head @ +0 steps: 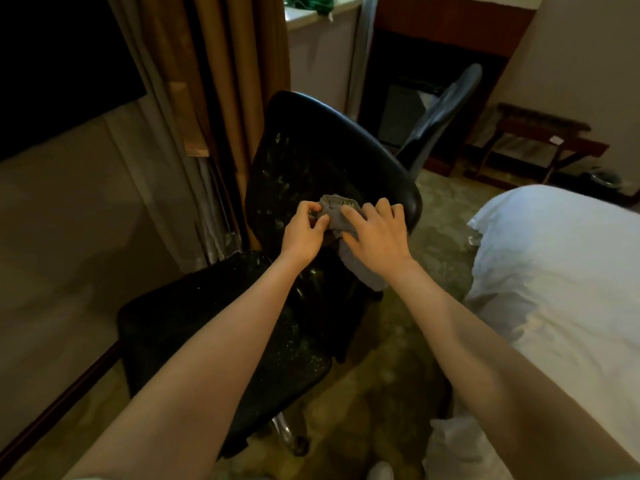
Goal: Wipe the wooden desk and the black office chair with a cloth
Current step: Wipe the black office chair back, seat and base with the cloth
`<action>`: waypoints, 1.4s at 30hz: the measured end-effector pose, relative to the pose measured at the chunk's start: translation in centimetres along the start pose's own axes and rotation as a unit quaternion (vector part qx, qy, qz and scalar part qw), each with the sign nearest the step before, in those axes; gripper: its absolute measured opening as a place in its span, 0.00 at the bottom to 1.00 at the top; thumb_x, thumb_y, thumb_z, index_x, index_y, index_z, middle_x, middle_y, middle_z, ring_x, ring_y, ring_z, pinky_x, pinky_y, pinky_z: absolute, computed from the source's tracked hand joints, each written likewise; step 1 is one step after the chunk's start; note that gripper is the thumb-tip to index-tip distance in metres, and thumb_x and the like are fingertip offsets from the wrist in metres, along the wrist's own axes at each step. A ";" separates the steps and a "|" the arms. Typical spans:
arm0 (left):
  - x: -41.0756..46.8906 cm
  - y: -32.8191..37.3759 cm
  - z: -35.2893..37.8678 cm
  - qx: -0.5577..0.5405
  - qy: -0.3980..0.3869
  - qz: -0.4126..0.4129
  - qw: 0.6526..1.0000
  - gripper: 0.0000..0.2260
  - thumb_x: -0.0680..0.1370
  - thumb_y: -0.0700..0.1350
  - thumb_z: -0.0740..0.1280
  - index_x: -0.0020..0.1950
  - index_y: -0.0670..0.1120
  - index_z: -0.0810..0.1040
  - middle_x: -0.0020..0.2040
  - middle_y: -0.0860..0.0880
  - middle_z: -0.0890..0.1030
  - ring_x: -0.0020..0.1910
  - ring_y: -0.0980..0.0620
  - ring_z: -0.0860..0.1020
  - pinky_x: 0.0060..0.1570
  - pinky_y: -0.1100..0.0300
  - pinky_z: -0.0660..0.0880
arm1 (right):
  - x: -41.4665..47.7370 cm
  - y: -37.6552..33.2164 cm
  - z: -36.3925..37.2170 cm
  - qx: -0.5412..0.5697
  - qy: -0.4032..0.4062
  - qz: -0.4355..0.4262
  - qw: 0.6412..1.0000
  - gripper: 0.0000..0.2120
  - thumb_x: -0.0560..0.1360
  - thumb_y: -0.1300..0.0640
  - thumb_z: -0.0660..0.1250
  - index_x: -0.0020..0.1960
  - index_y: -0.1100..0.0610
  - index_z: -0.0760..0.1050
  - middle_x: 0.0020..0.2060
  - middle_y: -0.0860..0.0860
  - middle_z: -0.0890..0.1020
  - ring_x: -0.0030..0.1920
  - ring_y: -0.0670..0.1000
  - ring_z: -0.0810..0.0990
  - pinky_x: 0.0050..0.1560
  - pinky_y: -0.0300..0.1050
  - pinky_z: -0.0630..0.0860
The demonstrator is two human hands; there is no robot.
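Head: left hand [303, 233], right hand [377, 237] on cloth [336, 206]

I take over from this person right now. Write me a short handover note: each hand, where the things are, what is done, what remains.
Left hand pinches the grey cloth at its top edge.
Right hand grips it too; its tail hangs below that hand.
Both are at the black office chair, low on its backrest.
Done: unclear; pale smears show on backrest and seat.
Left: wipe backrest and seat; the desk cannot be judged here.
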State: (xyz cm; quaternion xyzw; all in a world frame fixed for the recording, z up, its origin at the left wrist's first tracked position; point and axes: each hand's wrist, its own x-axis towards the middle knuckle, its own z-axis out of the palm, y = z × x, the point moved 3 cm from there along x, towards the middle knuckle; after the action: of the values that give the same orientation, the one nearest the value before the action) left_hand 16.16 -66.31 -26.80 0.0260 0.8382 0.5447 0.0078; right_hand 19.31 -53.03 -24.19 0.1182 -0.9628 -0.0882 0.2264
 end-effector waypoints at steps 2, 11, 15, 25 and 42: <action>0.7 0.1 0.6 -0.011 0.040 -0.018 0.999 0.12 0.81 0.46 0.59 0.64 0.46 0.69 0.53 0.50 0.74 0.50 0.54 0.74 0.47 0.61 0.71 | 1.1 0.6 0.5 0.013 -0.004 -0.015 1.000 0.22 0.65 0.46 0.74 0.57 0.52 0.78 0.40 0.53 0.81 0.42 0.57 0.77 0.40 0.49 0.72; 2.6 -0.2 1.0 -0.092 0.159 -0.141 0.973 0.09 0.80 0.41 0.62 0.59 0.42 0.72 0.54 0.45 0.75 0.51 0.49 0.77 0.41 0.65 0.75 | 4.7 1.4 3.7 -0.013 -0.065 -0.132 0.989 0.25 0.61 0.43 0.75 0.54 0.54 0.79 0.46 0.56 0.80 0.47 0.58 0.77 0.47 0.53 0.75; 4.4 -0.3 -0.3 -0.151 0.184 -0.137 0.962 0.06 0.79 0.41 0.63 0.56 0.44 0.73 0.57 0.44 0.76 0.54 0.48 0.77 0.49 0.58 0.78 | 8.4 1.2 3.2 0.015 -0.051 -0.180 0.982 0.22 0.72 0.49 0.68 0.63 0.55 0.73 0.57 0.58 0.76 0.59 0.61 0.72 0.57 0.59 0.69; 10.0 2.8 -1.4 -0.077 0.226 -0.069 0.969 0.09 0.79 0.44 0.64 0.59 0.47 0.75 0.51 0.50 0.77 0.50 0.52 0.77 0.52 0.58 0.77 | 17.0 4.7 2.4 0.008 -0.033 -0.195 0.980 0.23 0.77 0.50 0.59 0.69 0.57 0.64 0.64 0.60 0.68 0.65 0.63 0.63 0.63 0.60 0.61; 6.2 -2.2 1.3 -0.150 0.361 -0.276 0.878 0.04 0.78 0.42 0.65 0.53 0.47 0.76 0.55 0.45 0.79 0.55 0.48 0.78 0.58 0.51 0.76 | 14.6 1.1 7.3 0.040 -0.040 -0.444 0.894 0.25 0.78 0.49 0.59 0.72 0.56 0.59 0.64 0.60 0.68 0.64 0.62 0.66 0.63 0.59 0.64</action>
State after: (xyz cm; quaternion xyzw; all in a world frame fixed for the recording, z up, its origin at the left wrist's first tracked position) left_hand 9.96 -65.64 -29.23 -0.4066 0.6641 0.6112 -0.1415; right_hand 3.08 -55.06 -24.38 0.5384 -0.8213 -0.1456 0.1202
